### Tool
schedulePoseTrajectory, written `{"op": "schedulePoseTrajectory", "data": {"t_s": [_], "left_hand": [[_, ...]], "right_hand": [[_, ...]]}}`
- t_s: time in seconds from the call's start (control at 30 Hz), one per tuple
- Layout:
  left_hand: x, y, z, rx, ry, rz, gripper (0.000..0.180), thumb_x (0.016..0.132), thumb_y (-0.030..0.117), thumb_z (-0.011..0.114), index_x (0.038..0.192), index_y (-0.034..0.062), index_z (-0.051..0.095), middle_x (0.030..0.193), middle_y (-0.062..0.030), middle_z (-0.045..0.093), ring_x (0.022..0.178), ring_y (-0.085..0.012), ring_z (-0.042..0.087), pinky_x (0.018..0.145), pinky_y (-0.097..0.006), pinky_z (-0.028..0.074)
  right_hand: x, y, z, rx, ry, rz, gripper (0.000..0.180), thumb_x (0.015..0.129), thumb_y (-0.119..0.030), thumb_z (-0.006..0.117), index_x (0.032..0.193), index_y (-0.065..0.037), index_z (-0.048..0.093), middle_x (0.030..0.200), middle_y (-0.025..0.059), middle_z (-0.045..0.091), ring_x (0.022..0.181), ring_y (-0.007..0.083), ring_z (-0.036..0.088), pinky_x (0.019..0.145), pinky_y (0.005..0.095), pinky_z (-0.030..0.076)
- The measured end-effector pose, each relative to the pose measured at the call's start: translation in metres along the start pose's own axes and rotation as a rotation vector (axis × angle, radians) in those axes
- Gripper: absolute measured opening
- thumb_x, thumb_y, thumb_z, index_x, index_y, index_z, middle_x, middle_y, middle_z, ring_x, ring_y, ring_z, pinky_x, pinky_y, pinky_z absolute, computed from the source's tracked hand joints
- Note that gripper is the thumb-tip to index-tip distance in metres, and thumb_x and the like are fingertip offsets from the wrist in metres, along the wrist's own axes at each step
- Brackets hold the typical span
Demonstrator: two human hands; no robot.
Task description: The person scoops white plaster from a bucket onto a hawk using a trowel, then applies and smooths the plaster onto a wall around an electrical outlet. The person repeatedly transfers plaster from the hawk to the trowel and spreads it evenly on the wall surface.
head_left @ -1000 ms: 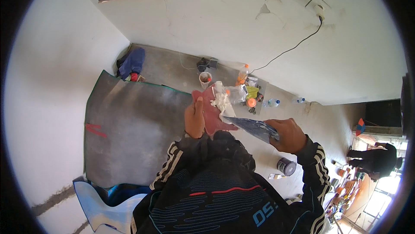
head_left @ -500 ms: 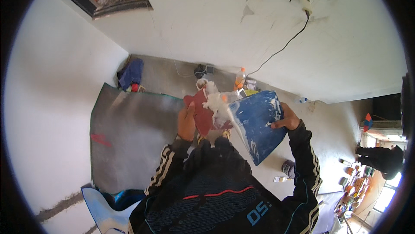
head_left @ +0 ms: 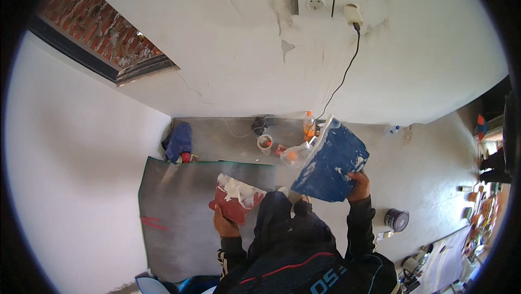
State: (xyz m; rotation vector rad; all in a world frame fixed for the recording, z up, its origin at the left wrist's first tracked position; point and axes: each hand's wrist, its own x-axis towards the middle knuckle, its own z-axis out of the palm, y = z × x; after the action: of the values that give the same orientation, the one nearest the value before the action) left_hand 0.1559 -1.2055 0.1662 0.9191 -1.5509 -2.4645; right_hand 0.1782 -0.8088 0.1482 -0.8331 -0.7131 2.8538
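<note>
The left hand (head_left: 224, 224) is gripping the near edge of a red board (head_left: 234, 210), which is hanging over the mat (head_left: 184, 212) by its far right corner, with white paste (head_left: 237, 190) lying on the board's far side. The right hand (head_left: 359, 186) is gripping the right edge of a blue sheet (head_left: 335, 161), and the sheet is hanging over the floor (head_left: 434, 153), right of the mat, with white smears showing. Past the mat's far right corner, a cup (head_left: 265, 142) and a bottle (head_left: 309, 127) are standing near the wall (head_left: 228, 77).
</note>
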Motion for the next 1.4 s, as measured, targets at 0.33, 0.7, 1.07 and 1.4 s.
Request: {"op": "schedulePoseTrajectory", "data": {"t_s": [0.33, 0.7, 1.07, 1.4], "left_hand": [[0.044, 0.01, -0.034, -0.026, -0.104, 0.103, 0.052, 0.097, 0.035, 0.048, 0.131, -0.0039, 0.044, 0.129, -0.0164, 0.052, 0.114, -0.0304, 0.055, 0.096, -0.044, 0.046], [0.166, 0.076, -0.07, 0.065, -0.416, -0.131, 0.051, 0.097, 0.038, 0.049, 0.131, 0.0, 0.046, 0.126, -0.0144, 0.054, 0.113, -0.0296, 0.056, 0.092, -0.043, 0.048], [0.184, 0.09, -0.05, -0.072, -0.645, -0.07, 0.055, 0.094, 0.04, 0.053, 0.128, -0.0031, 0.048, 0.122, -0.0153, 0.057, 0.108, -0.0294, 0.059, 0.089, -0.041, 0.051], [0.192, 0.097, -0.063, 0.042, -0.634, -0.057, 0.057, 0.094, 0.041, 0.053, 0.131, -0.0023, 0.045, 0.125, -0.0153, 0.056, 0.11, -0.0297, 0.058, 0.09, -0.044, 0.05]], "right_hand": [[0.036, 0.064, 0.006, -0.067, 0.056, -0.27, 0.025, 0.071, -0.004, 0.067, 0.095, -0.002, 0.058, 0.097, 0.0122, 0.063, 0.102, 0.0296, 0.06, 0.089, 0.0363, 0.047], [-0.033, 0.08, 0.147, 0.037, 0.148, -0.736, 0.044, 0.08, -0.004, 0.061, 0.123, -0.003, 0.05, 0.106, 0.0108, 0.062, 0.094, 0.0239, 0.063, 0.082, 0.0373, 0.053], [-0.036, 0.044, 0.21, -0.257, 0.266, -1.41, 0.042, 0.08, 0.003, 0.06, 0.121, 0.0, 0.053, 0.105, 0.0092, 0.064, 0.093, 0.0189, 0.061, 0.083, 0.0294, 0.048], [0.046, -0.012, 0.311, -0.726, 0.854, -1.74, 0.075, 0.071, 0.018, 0.042, 0.141, -0.008, 0.037, 0.124, 0.025, 0.047, 0.114, 0.0433, 0.048, 0.095, 0.0447, 0.042]]}}
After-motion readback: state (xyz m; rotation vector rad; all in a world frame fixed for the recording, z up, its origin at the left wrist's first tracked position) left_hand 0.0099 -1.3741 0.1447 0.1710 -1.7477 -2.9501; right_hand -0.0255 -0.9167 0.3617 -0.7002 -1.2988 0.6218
